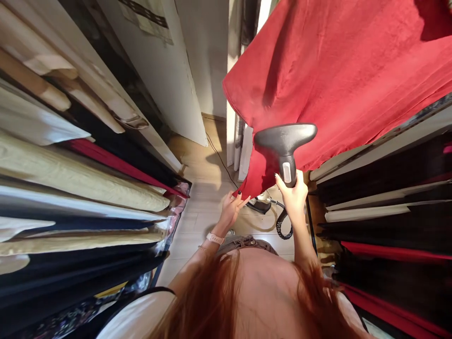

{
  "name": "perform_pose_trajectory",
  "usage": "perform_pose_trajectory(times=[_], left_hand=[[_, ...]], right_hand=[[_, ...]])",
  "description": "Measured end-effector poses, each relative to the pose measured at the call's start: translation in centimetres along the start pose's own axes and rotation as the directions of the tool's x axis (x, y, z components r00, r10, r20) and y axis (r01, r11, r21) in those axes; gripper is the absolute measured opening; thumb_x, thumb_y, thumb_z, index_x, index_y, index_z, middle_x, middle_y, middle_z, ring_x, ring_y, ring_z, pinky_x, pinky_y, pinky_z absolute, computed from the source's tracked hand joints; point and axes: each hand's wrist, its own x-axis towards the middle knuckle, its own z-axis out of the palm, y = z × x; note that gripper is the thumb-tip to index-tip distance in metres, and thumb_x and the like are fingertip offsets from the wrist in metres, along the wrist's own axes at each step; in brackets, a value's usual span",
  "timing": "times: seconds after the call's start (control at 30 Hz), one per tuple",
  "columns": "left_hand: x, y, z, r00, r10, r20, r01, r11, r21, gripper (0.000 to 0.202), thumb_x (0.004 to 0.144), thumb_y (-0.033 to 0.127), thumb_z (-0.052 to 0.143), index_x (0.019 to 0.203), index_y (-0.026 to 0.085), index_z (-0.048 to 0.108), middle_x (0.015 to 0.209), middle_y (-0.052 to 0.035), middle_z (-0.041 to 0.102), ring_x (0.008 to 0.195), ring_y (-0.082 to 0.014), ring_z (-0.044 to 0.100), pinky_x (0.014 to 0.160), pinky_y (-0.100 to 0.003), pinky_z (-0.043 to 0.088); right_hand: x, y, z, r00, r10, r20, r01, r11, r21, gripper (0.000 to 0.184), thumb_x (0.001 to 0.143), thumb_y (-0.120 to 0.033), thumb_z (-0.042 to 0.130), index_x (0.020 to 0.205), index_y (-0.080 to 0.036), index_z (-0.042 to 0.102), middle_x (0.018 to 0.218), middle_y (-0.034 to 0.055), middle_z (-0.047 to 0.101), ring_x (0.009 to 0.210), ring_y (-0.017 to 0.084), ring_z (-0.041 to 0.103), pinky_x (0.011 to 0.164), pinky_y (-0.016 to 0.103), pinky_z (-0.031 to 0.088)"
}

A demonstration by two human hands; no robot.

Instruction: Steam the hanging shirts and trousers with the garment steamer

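A red garment [339,80] hangs at the upper right, its lower part reaching down in front of me. My left hand [231,207] pinches the garment's lower corner between thumb and fingers and pulls it out toward me. Wrapped round the handle of a black garment steamer head [286,136] is my right hand [294,190]. The steamer's wide head lies over the red cloth, above the pinched corner; whether it presses on the cloth I cannot tell. A black ribbed hose [283,223] curls below my right hand.
Hanging clothes [81,183] line the left side, and more dark and red clothes [388,226] hang at the right. A white door [158,70] stands ajar ahead. A thin cable [222,162] runs over the pale floor [197,207] to the steamer base [260,205].
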Motion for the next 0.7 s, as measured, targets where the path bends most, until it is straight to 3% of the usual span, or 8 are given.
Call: perform_pose_trajectory(times=[0.23, 0.43, 0.7], left_hand=[[-0.7, -0.5, 0.8, 0.997, -0.069, -0.028, 0.068, 0.997, -0.035, 0.036, 0.075, 0.021, 0.083, 0.084, 0.02, 0.048, 0.085, 0.0044, 0.067, 0.092, -0.014, 0.073, 0.121, -0.054, 0.039], [-0.6, -0.2, 1.3, 0.992, -0.123, 0.021, 0.123, 0.992, 0.016, 0.044, 0.069, 0.026, 0.091, 0.081, 0.019, 0.049, 0.089, 0.0026, 0.069, 0.091, -0.0125, 0.072, 0.122, -0.052, 0.039], [0.8, -1.1, 1.8, 0.986, -0.164, 0.02, 0.162, 0.985, 0.049, 0.03, 0.076, 0.023, 0.086, 0.086, 0.019, 0.057, 0.101, -0.0002, 0.073, 0.1, -0.0143, 0.073, 0.117, -0.042, 0.048]], right_hand=[[-1.8, 3.2, 1.1, 0.999, 0.034, 0.036, -0.031, 0.996, -0.079, 0.052, 0.08, -0.071, 0.063, 0.101, -0.023, 0.058, 0.083, 0.0029, 0.07, 0.074, 0.023, 0.063, 0.069, 0.031, 0.044], [-4.5, 5.5, 2.0, 0.982, 0.178, 0.065, -0.174, 0.983, -0.06, 0.054, 0.081, -0.072, 0.062, 0.104, -0.024, 0.056, 0.085, 0.0027, 0.071, 0.076, 0.023, 0.065, 0.069, 0.03, 0.044], [-6.0, 7.4, 2.6, 0.943, 0.316, 0.101, -0.313, 0.948, -0.053, 0.046, 0.079, -0.064, 0.063, 0.101, -0.024, 0.059, 0.082, 0.0029, 0.071, 0.074, 0.023, 0.066, 0.067, 0.029, 0.046]])
